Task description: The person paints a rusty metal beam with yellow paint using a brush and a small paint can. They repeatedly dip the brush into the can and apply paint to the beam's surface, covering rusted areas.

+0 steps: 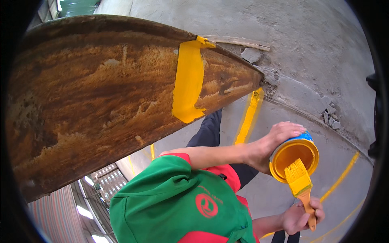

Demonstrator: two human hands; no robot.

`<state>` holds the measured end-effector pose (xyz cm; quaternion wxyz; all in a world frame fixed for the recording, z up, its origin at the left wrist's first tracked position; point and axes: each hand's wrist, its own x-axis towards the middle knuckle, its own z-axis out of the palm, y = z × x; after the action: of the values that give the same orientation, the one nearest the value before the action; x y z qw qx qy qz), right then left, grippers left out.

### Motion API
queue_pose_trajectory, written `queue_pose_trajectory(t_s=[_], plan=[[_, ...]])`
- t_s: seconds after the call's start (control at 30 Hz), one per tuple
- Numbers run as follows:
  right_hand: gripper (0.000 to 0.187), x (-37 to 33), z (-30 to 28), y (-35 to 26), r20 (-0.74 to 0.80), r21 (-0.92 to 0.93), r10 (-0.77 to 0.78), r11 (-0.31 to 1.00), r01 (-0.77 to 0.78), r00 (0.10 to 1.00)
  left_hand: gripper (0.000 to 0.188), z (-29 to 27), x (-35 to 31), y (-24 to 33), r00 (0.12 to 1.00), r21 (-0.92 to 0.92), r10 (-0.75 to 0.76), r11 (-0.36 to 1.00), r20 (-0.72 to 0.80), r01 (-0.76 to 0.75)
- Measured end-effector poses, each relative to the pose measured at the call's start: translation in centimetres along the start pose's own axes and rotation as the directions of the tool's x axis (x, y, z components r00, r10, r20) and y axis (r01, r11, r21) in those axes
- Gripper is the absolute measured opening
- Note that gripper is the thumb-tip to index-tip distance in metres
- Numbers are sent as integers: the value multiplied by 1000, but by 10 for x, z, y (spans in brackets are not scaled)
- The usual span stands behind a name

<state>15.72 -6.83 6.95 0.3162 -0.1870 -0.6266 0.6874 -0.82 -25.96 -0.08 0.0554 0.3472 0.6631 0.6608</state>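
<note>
My left hand (279,137) is wrapped round a paint can (311,153) with a blue outside. The can is tipped so that its yellow-coated inside shows. A flat paintbrush (304,195) with an orange handle is in my right hand (304,216), fingers closed round the handle. Yellow paint covers its bristles (296,172), which lie at the can's mouth; I cannot tell whether they touch the rim. To the left of both hands, apart from them, a large rusty steel beam (101,97) carries a band of yellow paint (189,79) across its face.
Yellow lines (249,117) run over the grey concrete floor (283,109). A wooden strip (239,41) and a broken concrete chunk (251,55) lie by the beam's far end. More rubble (332,115) is at the right. Striped sheeting (56,214) shows at lower left.
</note>
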Motion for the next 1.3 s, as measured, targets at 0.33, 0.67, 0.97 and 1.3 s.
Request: queue_pose_trajectory(t_s=[0.33, 0.67, 0.97, 1.3], plan=[[40, -33, 28, -34, -1, 35, -52, 998, 52, 999, 117, -37, -15, 54, 995, 72, -16, 997, 102, 9], [29, -66, 56, -45, 19, 213, 26, 977, -29, 999, 121, -64, -53, 86, 994, 58, -96, 994, 47, 93], [28, -81, 101, -77, 95, 349, 55, 933, -85, 994, 130, -106, -71, 119, 998, 240, -35, 971, 56, 20], [24, -89, 106, -62, 82, 416, 214, 880, -229, 973, 138, -118, -102, 113, 988, 280, -147, 951, 37, 131]])
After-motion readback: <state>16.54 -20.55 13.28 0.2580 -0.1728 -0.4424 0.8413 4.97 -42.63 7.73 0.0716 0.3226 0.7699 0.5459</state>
